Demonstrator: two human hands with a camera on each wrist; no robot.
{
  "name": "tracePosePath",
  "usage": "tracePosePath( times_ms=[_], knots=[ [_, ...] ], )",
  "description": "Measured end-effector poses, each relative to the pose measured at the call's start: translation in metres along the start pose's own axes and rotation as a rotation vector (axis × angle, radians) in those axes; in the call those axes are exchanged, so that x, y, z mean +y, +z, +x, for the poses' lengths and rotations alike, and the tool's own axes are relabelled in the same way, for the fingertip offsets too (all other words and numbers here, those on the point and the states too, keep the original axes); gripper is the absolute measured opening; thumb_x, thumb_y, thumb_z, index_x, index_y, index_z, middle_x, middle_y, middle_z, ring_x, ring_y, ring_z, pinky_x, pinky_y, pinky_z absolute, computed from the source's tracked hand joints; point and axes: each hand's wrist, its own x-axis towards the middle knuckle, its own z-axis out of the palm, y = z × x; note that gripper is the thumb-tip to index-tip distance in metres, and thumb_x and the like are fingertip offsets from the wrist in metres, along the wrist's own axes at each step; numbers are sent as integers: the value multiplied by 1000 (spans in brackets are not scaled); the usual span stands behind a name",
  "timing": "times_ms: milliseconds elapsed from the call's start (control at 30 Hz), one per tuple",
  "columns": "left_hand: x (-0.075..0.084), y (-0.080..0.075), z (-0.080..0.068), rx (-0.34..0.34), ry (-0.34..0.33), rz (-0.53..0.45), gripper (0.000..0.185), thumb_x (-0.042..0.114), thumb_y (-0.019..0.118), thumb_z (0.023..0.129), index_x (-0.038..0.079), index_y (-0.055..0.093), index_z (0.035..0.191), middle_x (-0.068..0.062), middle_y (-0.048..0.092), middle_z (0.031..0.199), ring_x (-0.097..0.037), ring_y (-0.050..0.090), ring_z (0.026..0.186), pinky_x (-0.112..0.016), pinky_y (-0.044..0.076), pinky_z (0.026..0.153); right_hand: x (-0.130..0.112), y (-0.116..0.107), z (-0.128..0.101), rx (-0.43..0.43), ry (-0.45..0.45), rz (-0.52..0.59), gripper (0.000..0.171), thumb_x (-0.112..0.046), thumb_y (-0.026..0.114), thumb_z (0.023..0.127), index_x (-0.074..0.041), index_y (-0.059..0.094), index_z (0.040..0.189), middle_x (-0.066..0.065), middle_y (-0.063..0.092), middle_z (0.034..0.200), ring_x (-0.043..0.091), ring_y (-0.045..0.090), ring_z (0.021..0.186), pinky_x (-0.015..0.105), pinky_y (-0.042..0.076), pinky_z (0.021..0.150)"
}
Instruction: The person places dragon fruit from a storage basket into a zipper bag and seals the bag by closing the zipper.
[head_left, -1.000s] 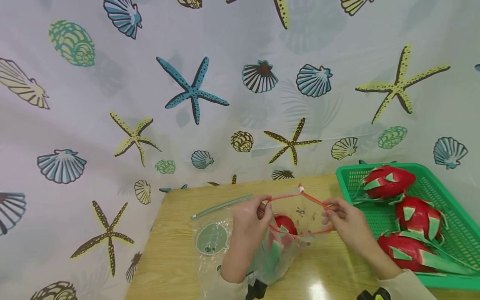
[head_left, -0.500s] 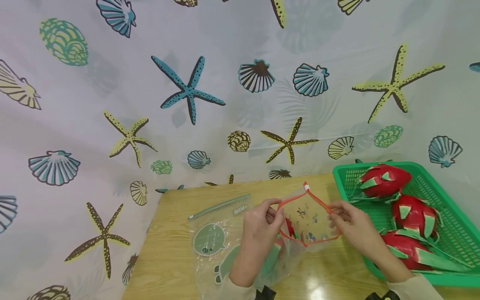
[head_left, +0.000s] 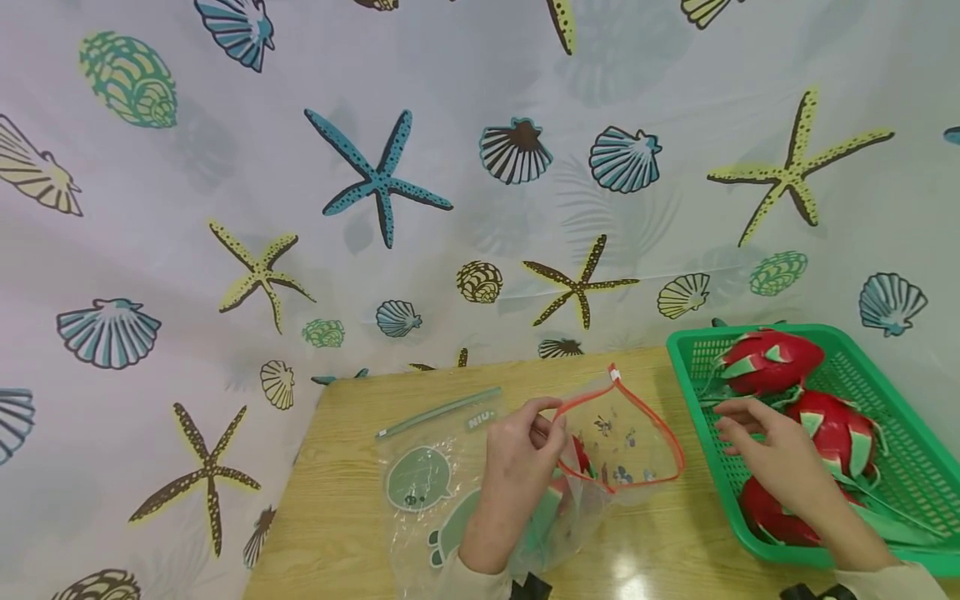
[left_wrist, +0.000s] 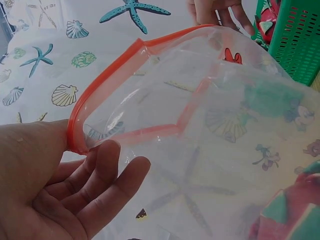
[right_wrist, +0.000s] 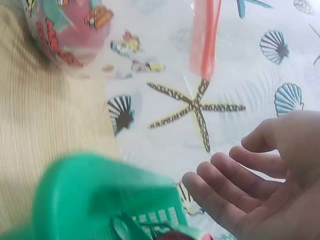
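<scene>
My left hand [head_left: 517,450] pinches the left end of the orange zip rim [head_left: 628,433] of a clear printed bag [head_left: 570,500] and holds its mouth open. In the left wrist view that hand [left_wrist: 70,185] grips the rim [left_wrist: 115,70] between thumb and fingers. A red dragon fruit [head_left: 573,454] lies inside the bag on the wooden table [head_left: 352,500]. My right hand [head_left: 772,454] hovers open over the green basket [head_left: 885,492], above the dragon fruits [head_left: 768,358], holding nothing. Its fingers [right_wrist: 235,185] are spread in the right wrist view.
A second clear zip bag [head_left: 435,450] with a green sticker lies flat on the table to the left. The basket holds three dragon fruits at the right edge. A seashell and starfish curtain [head_left: 375,183] hangs behind the table.
My right hand has let go of the bag's rim and moved right, over the basket. My left hand still holds the rim, and the bag mouth stays open.
</scene>
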Motion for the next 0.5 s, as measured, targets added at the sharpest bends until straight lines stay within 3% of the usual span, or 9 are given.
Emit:
tracePosePath(
  times_ms=[133, 233, 367, 500],
  knots=[
    [2, 0, 0, -5, -5, 7, 17, 13, 67, 93, 9, 72, 108, 3, 68, 68, 6, 52, 51, -11, 46, 47, 18, -17, -2, -51, 11, -110, 32, -28, 52, 103, -5, 59, 125, 15, 68, 112, -7, 60, 80, 23, 53, 62],
    [3, 0, 0, -12, -16, 10, 18, 14, 67, 93, 9, 72, 109, 4, 68, 68, 6, 51, 51, -11, 47, 47, 30, -25, -3, -97, -7, -188, 29, -23, 58, 101, -3, 62, 121, 16, 68, 112, -4, 59, 81, 21, 52, 64],
    [3, 0, 0, -17, -28, 10, 18, 15, 67, 93, 10, 72, 110, 4, 68, 69, 6, 52, 52, -12, 48, 48, 44, -29, -6, -148, -67, -280, 29, -19, 68, 94, 0, 66, 116, 16, 67, 110, 13, 65, 81, 22, 53, 63],
    [3, 0, -1, -19, -31, 5, 18, 15, 67, 93, 10, 72, 110, 4, 68, 69, 6, 52, 52, -12, 47, 48, 57, -31, -9, -249, -126, -365, 38, -21, 75, 87, 1, 66, 116, 20, 63, 113, 33, 63, 94, 38, 57, 71]
  ],
)
